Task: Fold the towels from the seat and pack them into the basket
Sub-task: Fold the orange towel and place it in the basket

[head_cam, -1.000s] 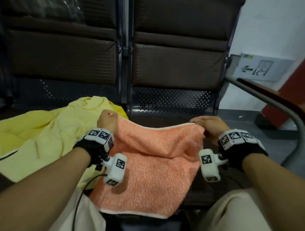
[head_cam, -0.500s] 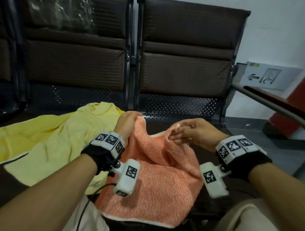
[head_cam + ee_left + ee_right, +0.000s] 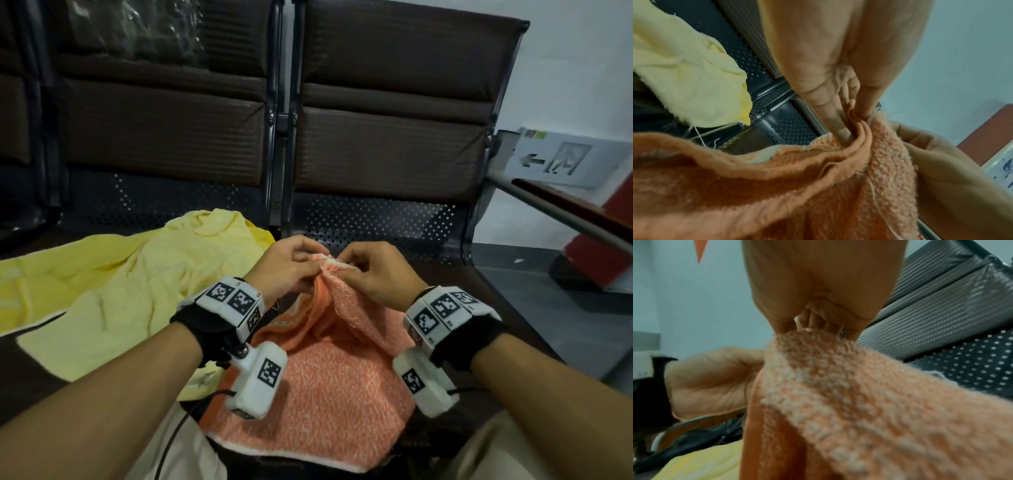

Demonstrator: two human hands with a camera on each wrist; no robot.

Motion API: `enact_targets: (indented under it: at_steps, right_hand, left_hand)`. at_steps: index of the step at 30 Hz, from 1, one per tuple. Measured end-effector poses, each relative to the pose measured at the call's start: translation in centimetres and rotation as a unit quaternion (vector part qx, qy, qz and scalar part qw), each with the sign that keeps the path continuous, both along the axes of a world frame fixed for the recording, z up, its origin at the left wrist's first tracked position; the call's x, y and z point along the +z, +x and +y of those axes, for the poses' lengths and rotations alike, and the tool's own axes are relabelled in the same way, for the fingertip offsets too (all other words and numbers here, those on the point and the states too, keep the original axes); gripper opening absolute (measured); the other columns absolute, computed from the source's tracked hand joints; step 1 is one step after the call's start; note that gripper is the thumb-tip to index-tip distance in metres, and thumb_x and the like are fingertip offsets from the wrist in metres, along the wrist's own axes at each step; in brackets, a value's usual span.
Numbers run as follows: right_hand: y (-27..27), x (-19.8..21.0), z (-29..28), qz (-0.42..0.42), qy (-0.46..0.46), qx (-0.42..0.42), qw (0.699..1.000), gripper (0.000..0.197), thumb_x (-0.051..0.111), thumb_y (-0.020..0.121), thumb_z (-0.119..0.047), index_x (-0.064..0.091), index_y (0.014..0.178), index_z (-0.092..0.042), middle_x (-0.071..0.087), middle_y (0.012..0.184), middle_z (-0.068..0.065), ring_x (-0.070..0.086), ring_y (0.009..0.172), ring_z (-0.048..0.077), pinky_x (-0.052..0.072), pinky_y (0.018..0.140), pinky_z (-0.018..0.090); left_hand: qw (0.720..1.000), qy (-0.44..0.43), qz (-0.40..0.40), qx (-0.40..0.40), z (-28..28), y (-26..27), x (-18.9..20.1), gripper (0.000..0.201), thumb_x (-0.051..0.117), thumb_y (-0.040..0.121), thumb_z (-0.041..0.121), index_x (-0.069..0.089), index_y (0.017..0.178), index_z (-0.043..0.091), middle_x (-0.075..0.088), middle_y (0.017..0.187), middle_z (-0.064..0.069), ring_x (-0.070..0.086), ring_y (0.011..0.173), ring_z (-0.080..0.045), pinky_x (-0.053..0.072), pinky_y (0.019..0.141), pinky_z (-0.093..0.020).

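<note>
The orange terry-cloth towel with a pale cream hem (image 3: 329, 383) lies in front of the person, its near part spread over the lap and the front of the dark seat, its far edge gathered up into a peak between the two hands. The left hand (image 3: 287, 267) pinches the left side of that gathered edge, thumb against curled fingers (image 3: 842, 129), and the cloth bunches in folds right at the fingertips. The right hand (image 3: 376, 270) pinches the right side of the same edge with its fingers curled round the fabric, and the two hands meet almost knuckle to knuckle at the top of the peak. From the right wrist view the towel hangs down from the right hand's fingertips (image 3: 813, 322), with the left hand just beside it on the left.

A crumpled pale yellow towel (image 3: 120, 294) lies on the seat to the left of the orange towel, touching its left border near the left wrist. Behind both stands a row of dark brown padded waiting chairs with perforated metal panels (image 3: 390, 144). A white wall sign with a black arrow (image 3: 561, 161) sits low on the right, above a grey metal armrest rail (image 3: 561, 219).
</note>
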State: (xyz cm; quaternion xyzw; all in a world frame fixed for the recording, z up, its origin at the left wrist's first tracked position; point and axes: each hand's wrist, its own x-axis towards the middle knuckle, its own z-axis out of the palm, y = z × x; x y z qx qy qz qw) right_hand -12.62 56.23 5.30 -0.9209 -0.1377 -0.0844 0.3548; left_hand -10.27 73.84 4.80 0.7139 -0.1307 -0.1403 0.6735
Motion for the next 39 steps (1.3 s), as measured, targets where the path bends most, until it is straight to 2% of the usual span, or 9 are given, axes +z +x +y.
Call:
enact_targets:
  at_steps: [9, 13, 20, 23, 26, 30, 32, 34, 39]
  right_hand:
    - [0.4, -0.3, 0.5, 0.004, 0.019, -0.058, 0.998, 0.015, 0.074, 0.076, -0.034, 0.063, 0.076, -0.024, 0.064, 0.062, -0.009, 0.057, 0.057, -0.001, 0.042, 0.054, 0.013]
    - [-0.1, 0.5, 0.4, 0.07, 0.032, 0.0, 0.997, 0.016, 0.072, 0.079, -0.034, 0.064, 0.078, -0.02, 0.063, 0.064, -0.006, 0.054, 0.055, 0.003, 0.044, 0.055, 0.024]
    - [-1.0, 2.0, -2.1, 0.081, -0.277, 0.039, 0.957, 0.035, 0.06, 0.088, -0.039, 0.049, 0.066, -0.014, 0.05, 0.064, 0.002, 0.052, 0.066, 0.022, 0.03, 0.073, 0.029]
    - [-1.2, 3.0, -2.2, 0.04, -0.277, -0.011, 0.96, 0.024, 0.07, 0.08, -0.039, 0.054, 0.085, -0.022, 0.053, 0.071, -0.008, 0.056, 0.076, 0.018, 0.043, 0.081, 0.035]
    - [-1.5, 3.7, -2.4, -0.002, -0.227, -0.063, 0.972, 0.063, 0.078, 0.072, -0.038, 0.048, 0.125, -0.029, 0.064, 0.088, -0.004, 0.062, 0.088, 0.02, 0.051, 0.08, 0.036]
    - [-1.9, 2.8, -1.9, -0.004, -0.338, -0.066, 0.939, 0.022, 0.069, 0.079, -0.035, 0.065, 0.095, -0.021, 0.057, 0.093, -0.001, 0.058, 0.097, 0.023, 0.041, 0.069, 0.03]
    - [-2.2, 2.7, -1.8, -0.036, -0.342, -0.06, 0.937, 0.016, 0.065, 0.081, -0.032, 0.065, 0.089, -0.018, 0.042, 0.092, -0.003, 0.047, 0.096, 0.023, 0.037, 0.074, 0.03]
    - [-2.5, 3.2, -1.9, -0.055, -0.32, -0.077, 0.943, 0.018, 0.062, 0.083, -0.031, 0.063, 0.095, -0.018, 0.036, 0.098, -0.003, 0.037, 0.096, 0.021, 0.031, 0.082, 0.031]
    - [-3.7, 6.3, -1.9, -0.053, -0.118, -0.118, 0.985, 0.009, 0.056, 0.083, -0.016, 0.054, 0.083, -0.025, 0.061, 0.085, 0.0, 0.06, 0.09, 0.025, 0.038, 0.069, 0.027]
  left_hand:
    - [0.999, 0.013, -0.001, -0.042, -0.1, 0.1, -0.5, 0.012, 0.056, 0.092, 0.014, 0.063, 0.101, 0.009, 0.065, 0.09, -0.017, 0.063, 0.08, -0.024, 0.056, 0.073, -0.038]
    - [0.994, 0.06, -0.086, -0.027, 0.6, 0.5, -0.7, 0.014, 0.054, 0.092, 0.006, 0.064, 0.09, 0.017, 0.065, 0.076, -0.01, 0.059, 0.063, -0.018, 0.049, 0.055, -0.028]
    - [0.967, 0.094, -0.232, 0.043, 3.5, 1.0, 0.1, 0.026, 0.048, 0.091, 0.004, 0.06, 0.09, 0.027, 0.062, 0.087, 0.009, 0.055, 0.067, 0.008, 0.041, 0.061, -0.01]
    - [0.941, 0.166, -0.294, 0.026, 4.2, 0.3, 0.5, 0.029, 0.048, 0.09, 0.001, 0.059, 0.109, 0.019, 0.053, 0.076, 0.017, 0.051, 0.058, 0.012, 0.036, 0.053, -0.004]
    - [0.909, 0.237, -0.341, 0.037, 4.2, 0.0, 0.7, 0.041, 0.048, 0.088, 0.0, 0.055, 0.127, 0.013, 0.048, 0.078, 0.016, 0.049, 0.059, 0.014, 0.035, 0.054, -0.002]
    - [0.876, 0.311, -0.368, 0.018, 3.8, -0.3, 0.8, 0.028, 0.049, 0.089, 0.008, 0.059, 0.114, 0.014, 0.06, 0.098, 0.003, 0.056, 0.085, -0.01, 0.046, 0.076, -0.022]
    - [0.873, 0.313, -0.373, 0.04, 3.6, -0.6, 1.0, 0.016, 0.046, 0.09, 0.013, 0.057, 0.101, 0.015, 0.06, 0.09, 0.003, 0.056, 0.083, -0.015, 0.045, 0.071, -0.03]
    - [0.879, 0.289, -0.368, 0.09, 3.5, -0.9, 1.3, 0.012, 0.044, 0.091, 0.017, 0.056, 0.095, 0.015, 0.054, 0.077, 0.009, 0.051, 0.071, -0.009, 0.037, 0.06, -0.021]
    - [0.904, 0.231, -0.335, 0.13, 3.0, -2.2, 3.7, 0.012, 0.045, 0.092, 0.019, 0.056, 0.093, 0.014, 0.052, 0.064, 0.006, 0.045, 0.053, -0.005, 0.029, 0.046, -0.018]
